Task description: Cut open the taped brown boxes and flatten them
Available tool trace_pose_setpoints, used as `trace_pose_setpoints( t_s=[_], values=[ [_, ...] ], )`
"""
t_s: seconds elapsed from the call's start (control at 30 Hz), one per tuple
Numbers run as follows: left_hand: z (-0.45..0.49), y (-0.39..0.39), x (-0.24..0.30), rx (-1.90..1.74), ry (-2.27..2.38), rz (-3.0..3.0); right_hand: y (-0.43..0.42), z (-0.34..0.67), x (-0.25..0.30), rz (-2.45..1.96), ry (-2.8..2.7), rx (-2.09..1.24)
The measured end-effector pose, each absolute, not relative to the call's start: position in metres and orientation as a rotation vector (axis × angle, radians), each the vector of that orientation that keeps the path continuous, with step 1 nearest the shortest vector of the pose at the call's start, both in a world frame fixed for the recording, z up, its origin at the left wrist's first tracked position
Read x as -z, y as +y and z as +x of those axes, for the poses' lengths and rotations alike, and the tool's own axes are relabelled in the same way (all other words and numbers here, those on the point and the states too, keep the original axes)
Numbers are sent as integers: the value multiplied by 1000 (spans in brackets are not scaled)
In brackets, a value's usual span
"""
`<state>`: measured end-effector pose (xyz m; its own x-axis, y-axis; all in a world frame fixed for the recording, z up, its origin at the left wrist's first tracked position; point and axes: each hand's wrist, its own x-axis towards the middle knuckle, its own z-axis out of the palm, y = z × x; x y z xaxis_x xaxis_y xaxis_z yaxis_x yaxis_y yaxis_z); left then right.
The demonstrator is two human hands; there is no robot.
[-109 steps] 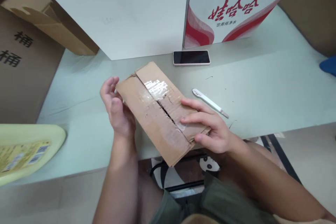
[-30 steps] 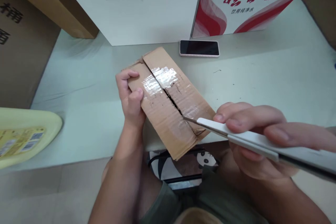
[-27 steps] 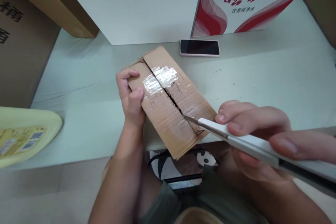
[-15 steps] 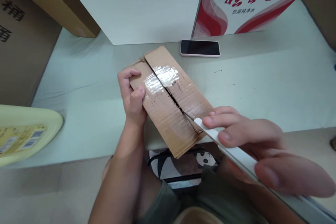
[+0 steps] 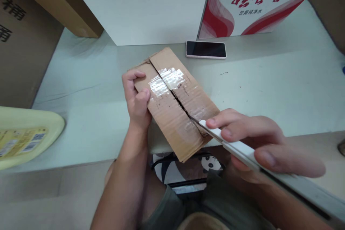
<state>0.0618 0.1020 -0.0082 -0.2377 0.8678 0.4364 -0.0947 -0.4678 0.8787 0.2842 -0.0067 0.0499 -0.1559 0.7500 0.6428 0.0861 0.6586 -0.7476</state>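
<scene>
A small brown cardboard box [image 5: 164, 109] is held at a slant over the near edge of the table. Strips of shiny clear tape cross its middle seam, which is partly slit with ragged, dark edges. My left hand [image 5: 137, 97] grips the box by its left side, thumb on the top face. Closed round a white utility knife [image 5: 242, 152] is my right hand [image 5: 250, 140], at the lower right. The thin blade meets the seam near the box's near end, and how deep its tip sits is hidden.
A phone [image 5: 206, 49] lies beyond the box, before a large white carton [image 5: 151, 10] and a red-and-white carton [image 5: 242, 18]. A pale yellow bottle [image 5: 29, 133] lies at left, near brown cartons [image 5: 24, 39]. Below the table edge shows a panda-print bag [image 5: 185, 170].
The knife's handle and my right hand have shifted slightly up and left, and the handle has turned a little. The blade stays at about the same spot on the seam. My left hand keeps its hold.
</scene>
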Motion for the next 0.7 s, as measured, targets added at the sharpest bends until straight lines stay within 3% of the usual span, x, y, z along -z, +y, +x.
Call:
trace_pose_setpoints(
  t_s=[0.7],
  values=[
    [61, 103, 13, -1782, 1001, 1421, -17, 276, -35, -741, -1553, -581]
  ],
)
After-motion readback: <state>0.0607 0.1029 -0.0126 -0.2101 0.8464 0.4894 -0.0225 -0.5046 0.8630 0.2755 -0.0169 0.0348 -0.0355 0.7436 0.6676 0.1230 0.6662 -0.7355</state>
